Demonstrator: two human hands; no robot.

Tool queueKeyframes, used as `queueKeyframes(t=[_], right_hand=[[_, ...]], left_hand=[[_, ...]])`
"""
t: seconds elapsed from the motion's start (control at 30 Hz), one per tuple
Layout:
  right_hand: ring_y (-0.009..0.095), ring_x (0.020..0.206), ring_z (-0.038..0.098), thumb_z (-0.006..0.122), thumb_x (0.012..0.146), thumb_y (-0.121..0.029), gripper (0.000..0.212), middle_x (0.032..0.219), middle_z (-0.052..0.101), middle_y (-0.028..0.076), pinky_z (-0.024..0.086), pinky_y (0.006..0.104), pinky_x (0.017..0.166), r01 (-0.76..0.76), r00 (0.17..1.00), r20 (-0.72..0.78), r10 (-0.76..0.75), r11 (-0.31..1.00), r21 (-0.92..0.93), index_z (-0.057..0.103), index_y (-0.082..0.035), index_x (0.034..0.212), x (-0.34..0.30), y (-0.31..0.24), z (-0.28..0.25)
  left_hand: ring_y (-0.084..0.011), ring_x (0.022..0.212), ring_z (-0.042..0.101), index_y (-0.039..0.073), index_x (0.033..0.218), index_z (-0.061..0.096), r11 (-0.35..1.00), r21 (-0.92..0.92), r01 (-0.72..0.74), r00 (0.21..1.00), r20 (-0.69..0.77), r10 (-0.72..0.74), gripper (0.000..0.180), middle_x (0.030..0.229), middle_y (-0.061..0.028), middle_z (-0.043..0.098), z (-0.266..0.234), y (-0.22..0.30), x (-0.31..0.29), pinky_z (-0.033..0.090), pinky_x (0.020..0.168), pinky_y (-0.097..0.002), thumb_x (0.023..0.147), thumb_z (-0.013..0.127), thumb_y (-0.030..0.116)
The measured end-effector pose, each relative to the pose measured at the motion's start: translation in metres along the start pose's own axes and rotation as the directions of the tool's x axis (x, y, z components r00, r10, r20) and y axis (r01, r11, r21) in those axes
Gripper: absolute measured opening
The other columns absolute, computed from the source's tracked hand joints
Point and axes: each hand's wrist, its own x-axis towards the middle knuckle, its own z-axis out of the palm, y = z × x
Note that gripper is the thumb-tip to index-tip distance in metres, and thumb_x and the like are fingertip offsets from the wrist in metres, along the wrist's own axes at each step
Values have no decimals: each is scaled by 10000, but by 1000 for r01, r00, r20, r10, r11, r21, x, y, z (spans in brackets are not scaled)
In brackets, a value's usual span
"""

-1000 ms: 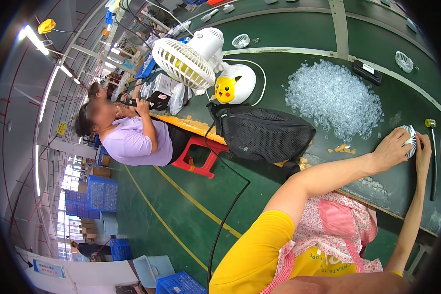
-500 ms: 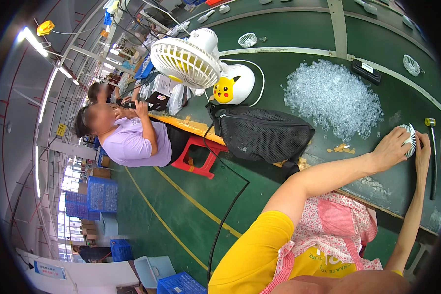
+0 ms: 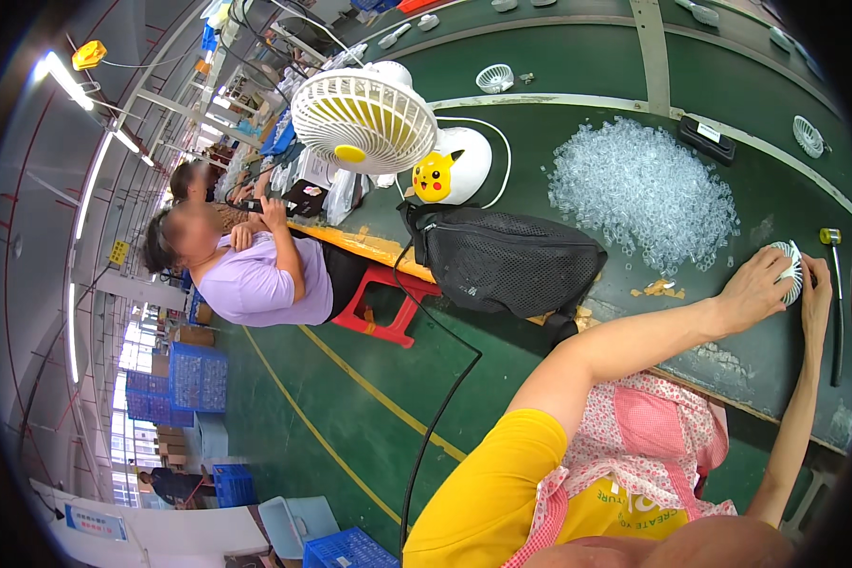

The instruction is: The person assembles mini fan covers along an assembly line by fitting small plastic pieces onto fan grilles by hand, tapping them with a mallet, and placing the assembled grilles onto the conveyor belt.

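Inside bench edge [image 3: 750, 409], both hands [image 3: 755, 290] seemingly hold grille [image 3: 791, 273].

The left fingers [image 3: 770, 267] partly hide the white grille [image 3: 796, 275].

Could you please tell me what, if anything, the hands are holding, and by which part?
A white, round, slotted piece, held by its left side in the left hand and right edge in the right hand; exact contacts are unclear.
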Motion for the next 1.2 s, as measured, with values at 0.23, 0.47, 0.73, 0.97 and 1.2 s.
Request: queueKeyframes(t=[0.23, 0.47, 0.73, 0.97, 1.2], right_hand=[[162, 858, 573, 545, 956, -41, 154, 906, 591, 79, 446, 268, 797, 27, 1000, 15, -26, 999, -45, 633, 34, 1059, 0, -11, -2], [360, 1174, 538, 659, 879, -141, 373, 1246, 592, 173, 439, 421, 987, 82, 953, -207, -220, 848, -523, 594, -37, 1231, 3, -42, -37], [324, 933, 560, 616, 874, -124, 208, 983, 580, 117, 477, 441, 785, -138, 956, -285, -65, 758, -637, 648, -73, 1073, -32, -14, -68], [313, 713, 576, 554, 965, -153, 228, 831, 575, 130, 459, 391, 632, 10, 942, -326, -78, 979, -203, 637, -47, 1148, -29, -113, -91], [385, 874, 622, 575, 954, -199, 234, 945, 659, 182, 497, 427, 699, -89, 995, 30, 93, 989, -122, 661, -50, 1112, -42, -105, -72]], left_hand=[[-339, 1168, 466, 29, 971, 590, 999, 36, -11, 1000, 14, 11, 439, 1146, -158, 528, -4, -1, 1, 396, 1032, -445, 628, 811, 190], [-345, 1211, 488, 45, 1027, 654, 997, 66, 46, 982, 180, -57, 368, 1222, -197, 568, -8, -2, 0, 381, 1041, -463, 711, 737, 215], [-342, 1106, 531, 38, 1150, 618, 994, 106, 20, 970, 240, -45, 398, 1127, -145, 561, -28, 17, 8, 458, 928, -444, 790, 743, 153], [-332, 1093, 549, 23, 1134, 622, 994, 103, 28, 971, 233, -52, 385, 1113, -142, 573, -28, 15, 15, 478, 907, -419, 789, 742, 146], [-338, 1044, 545, 26, 1120, 618, 993, 117, 31, 981, 188, -53, 386, 1097, -147, 565, -21, 15, 15, 491, 866, -409, 780, 750, 151]])
